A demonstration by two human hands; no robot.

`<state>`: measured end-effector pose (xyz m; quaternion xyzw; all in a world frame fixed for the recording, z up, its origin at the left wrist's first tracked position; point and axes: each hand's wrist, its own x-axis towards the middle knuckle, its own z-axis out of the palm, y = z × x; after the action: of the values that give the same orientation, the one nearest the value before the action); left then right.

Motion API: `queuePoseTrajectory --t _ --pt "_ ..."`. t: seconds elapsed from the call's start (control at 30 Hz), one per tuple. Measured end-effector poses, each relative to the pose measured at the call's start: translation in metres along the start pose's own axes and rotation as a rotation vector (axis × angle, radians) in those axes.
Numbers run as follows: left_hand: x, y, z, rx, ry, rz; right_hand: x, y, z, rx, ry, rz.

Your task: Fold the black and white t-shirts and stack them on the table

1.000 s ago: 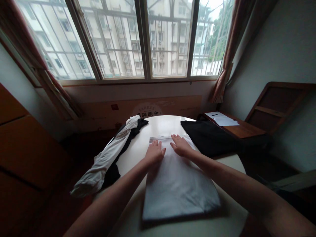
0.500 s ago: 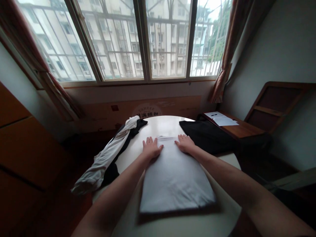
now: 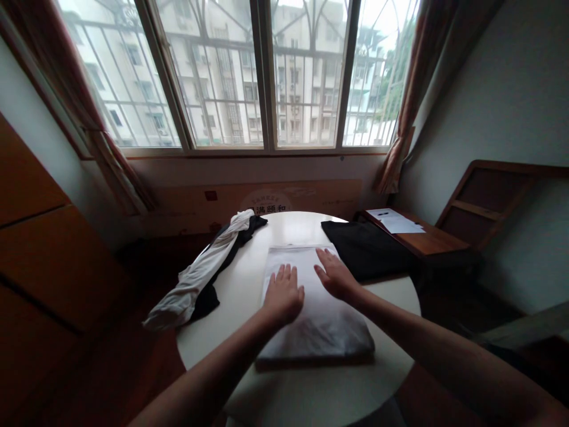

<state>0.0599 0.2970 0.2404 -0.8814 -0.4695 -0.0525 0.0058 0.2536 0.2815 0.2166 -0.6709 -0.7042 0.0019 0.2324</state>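
A folded white cloth (image 3: 317,332) lies flat on the round white table (image 3: 242,261), its narrower end toward the window and some wrinkles at the near end. My left hand (image 3: 283,292) is over its left part, fingers spread and pointing away from me. Over the upper right part is my right hand (image 3: 334,274), palm down with its fingers stretched out. Neither hand grips anything; whether they press on the cloth or hover just above it is hard to tell.
A crumpled white garment (image 3: 195,284) and a black one (image 3: 207,300) hang along the table's left edge. Folded black cloth (image 3: 367,249) lies at the back right. Beyond it, papers (image 3: 395,220) rest on a wooden chair or stand (image 3: 438,237). A window is ahead.
My left hand has moved right and nearer, from the cloth's upper left edge onto its left part. The right hand has come slightly nearer. The view has shifted a little.
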Motion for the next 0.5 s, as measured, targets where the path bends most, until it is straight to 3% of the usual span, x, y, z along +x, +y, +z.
queuePoseTrajectory --t 0.1,0.2,0.37,0.5 --pt "-0.051 0.008 0.017 -0.044 -0.100 0.081 -0.060 -0.009 0.007 0.062 -0.168 -0.088" --pt "-0.073 0.004 0.023 -0.074 -0.151 0.078 -0.099 -0.008 0.010 0.003 -0.278 -0.189" --pt "-0.081 -0.009 0.005 -0.027 -0.216 0.050 -0.118 0.008 -0.001 -0.024 -0.267 -0.224" --pt "-0.096 -0.024 -0.006 -0.004 -0.233 -0.020 -0.132 0.024 -0.007 -0.029 -0.325 -0.164"
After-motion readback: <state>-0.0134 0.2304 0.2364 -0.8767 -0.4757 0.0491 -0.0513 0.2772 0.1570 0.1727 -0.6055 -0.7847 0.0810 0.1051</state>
